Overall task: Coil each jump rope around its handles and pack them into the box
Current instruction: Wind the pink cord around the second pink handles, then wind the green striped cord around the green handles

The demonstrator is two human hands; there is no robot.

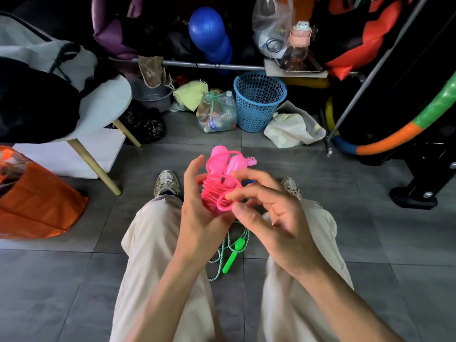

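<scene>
A coiled jump rope [219,186] sits between both hands, above another rope [232,253] on the floor [74,280].

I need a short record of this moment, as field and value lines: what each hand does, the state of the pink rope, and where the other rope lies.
left hand: holds the pink jump rope bundle
right hand: pinches a loose pink loop at the bundle's side
pink rope state: coiled many turns around its two handles, last loop not yet tucked
green jump rope: uncoiled on the floor between the legs
box: not in view
</scene>
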